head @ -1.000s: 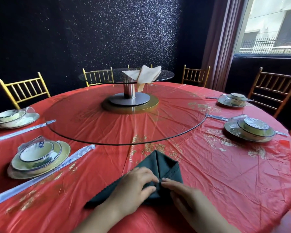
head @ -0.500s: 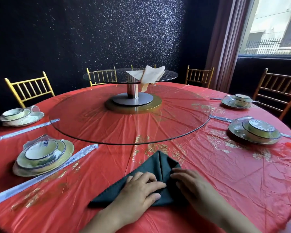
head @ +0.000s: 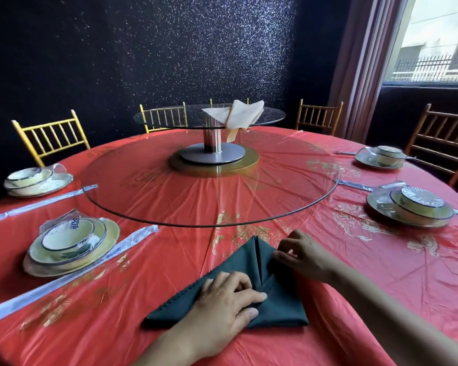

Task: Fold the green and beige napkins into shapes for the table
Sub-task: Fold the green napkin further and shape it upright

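Note:
The dark green napkin (head: 245,260) lies on the red tablecloth (head: 154,336) near the table's front edge, folded into a pointed shape with its tip away from me and a centre slit. My left hand (head: 226,302) lies palm down on its lower middle, pinning it. At the upper right edge of the cloth, the fingertips of my right hand (head: 303,256) pinch the fold. The beige napkin (head: 236,114) sits loosely folded on the small upper glass tier at the table's centre, one end hanging over the rim.
A large glass turntable (head: 143,204) fills the middle of the table, just beyond the green napkin. Wrapped place settings stand at left (head: 69,241), far left (head: 35,179) and right (head: 413,210), with wrapped chopsticks (head: 64,281) beside them. Gold chairs (head: 50,136) ring the table.
My right hand has moved from the napkin's middle up to its upper right edge. The left hand stays pressed on the cloth. The right side now lies folded toward the tip.

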A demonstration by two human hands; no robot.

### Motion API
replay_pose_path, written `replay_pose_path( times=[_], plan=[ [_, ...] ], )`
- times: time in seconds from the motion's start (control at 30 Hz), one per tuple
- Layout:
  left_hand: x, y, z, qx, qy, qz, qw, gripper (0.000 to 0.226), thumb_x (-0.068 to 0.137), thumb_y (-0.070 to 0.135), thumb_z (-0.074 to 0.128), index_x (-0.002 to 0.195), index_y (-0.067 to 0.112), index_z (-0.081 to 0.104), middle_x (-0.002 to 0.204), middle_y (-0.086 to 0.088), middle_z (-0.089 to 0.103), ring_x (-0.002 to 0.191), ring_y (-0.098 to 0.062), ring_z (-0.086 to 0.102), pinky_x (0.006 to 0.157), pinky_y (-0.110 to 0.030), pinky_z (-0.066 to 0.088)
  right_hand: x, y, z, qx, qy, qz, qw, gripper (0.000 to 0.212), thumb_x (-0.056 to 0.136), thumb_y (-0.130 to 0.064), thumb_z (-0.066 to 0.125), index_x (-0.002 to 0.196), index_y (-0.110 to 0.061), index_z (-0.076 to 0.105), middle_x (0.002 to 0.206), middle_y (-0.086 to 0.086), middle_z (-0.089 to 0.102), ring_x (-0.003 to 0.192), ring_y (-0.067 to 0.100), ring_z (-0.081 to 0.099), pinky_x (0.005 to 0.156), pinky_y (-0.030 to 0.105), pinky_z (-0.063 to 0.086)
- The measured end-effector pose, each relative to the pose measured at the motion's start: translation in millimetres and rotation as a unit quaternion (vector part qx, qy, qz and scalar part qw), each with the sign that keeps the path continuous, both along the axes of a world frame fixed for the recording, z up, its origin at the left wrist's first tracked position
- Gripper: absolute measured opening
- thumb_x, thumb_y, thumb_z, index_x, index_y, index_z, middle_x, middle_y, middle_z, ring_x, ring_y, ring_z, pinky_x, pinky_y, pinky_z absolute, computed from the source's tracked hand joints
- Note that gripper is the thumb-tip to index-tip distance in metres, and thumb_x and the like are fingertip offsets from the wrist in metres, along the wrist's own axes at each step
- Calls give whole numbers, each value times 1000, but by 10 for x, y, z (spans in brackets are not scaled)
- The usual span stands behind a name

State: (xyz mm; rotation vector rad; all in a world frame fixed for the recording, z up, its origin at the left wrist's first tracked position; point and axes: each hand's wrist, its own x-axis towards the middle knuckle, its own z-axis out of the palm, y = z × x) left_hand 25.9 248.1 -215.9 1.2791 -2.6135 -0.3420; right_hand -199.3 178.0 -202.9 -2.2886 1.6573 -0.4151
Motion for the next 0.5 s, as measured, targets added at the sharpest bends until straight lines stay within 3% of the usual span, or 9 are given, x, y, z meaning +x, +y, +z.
replay_pose_path(
  times=[0.07, 0.13, 0.23, 0.3, 0.37, 0.43, 0.5],
  plan=[
    [-5, 3, 2, 1, 3, 3, 1000, 52, 83, 54, 23, 132, 46, 39, 124, 22, 32, 108, 7, 20, 92, -12, 9, 15, 26, 26, 16, -20, 8, 1000, 46, 82, -58, 51, 94, -16, 65, 95, 1, 42, 95, 18, 44, 92, 36, 40],
    [-11, 6, -6, -4, 1, 2, 1000, 59, 80, 61, 17, 133, 46, 38, 123, 22, 31, 107, 8, 19, 94, -10, 7, 6, 25, 16, -5, 40, -13, 999, 56, 73, -68, 47, 98, -21, 64, 98, -1, 41, 98, 17, 41, 90, 33, 38],
    [-3, 8, -23, -6, 11, 0, 1000, 72, 71, 65, 7, 133, 46, 38, 123, 22, 32, 107, 9, 19, 94, -10, 8, 29, 120, 30, -104, 54, -66, 991, 34, 85, -42, 58, 108, -18, 60, 109, 7, 50, 106, 26, 48, 88, 34, 38],
    [2, 2, -29, -11, 19, -2, 1000, 72, 71, 64, 6, 133, 46, 38, 123, 22, 32, 107, 9, 18, 95, -10, 8, 110, 297, 13, -200, -1, -75, 977, 28, 85, -32, 53, 102, -12, 64, 101, 10, 60, 94, 31, 59, 81, 35, 47],
    [10, 0, -29, -19, 18, -8, 1000, 72, 71, 63, 5, 133, 47, 37, 124, 22, 30, 108, 11, 15, 96, -7, 6, 251, 542, -97, -256, 12, -57, 965, 35, 87, -36, 41, 92, -14, 68, 94, 5, 68, 81, 24, 67, 70, 28, 53],
    [17, -1, -28, -18, 28, -15, 999, 69, 72, 62, 7, 132, 46, 38, 123, 22, 31, 108, 12, 15, 96, -6, 6, 368, 710, -246, -231, 92, -47, 967, 58, 96, -43, 19, 95, -18, 71, 101, 1, 72, 89, 16, 70, 82, 22, 49],
    [19, 2, -23, -17, 36, -23, 999, 66, 74, 62, 9, 131, 47, 38, 122, 23, 32, 108, 12, 17, 97, -7, 7, 378, 752, -353, -189, 148, -42, 970, 71, 98, -48, 7, 105, -17, 70, 112, 0, 69, 103, 12, 65, 101, 24, 27]
  ],
)
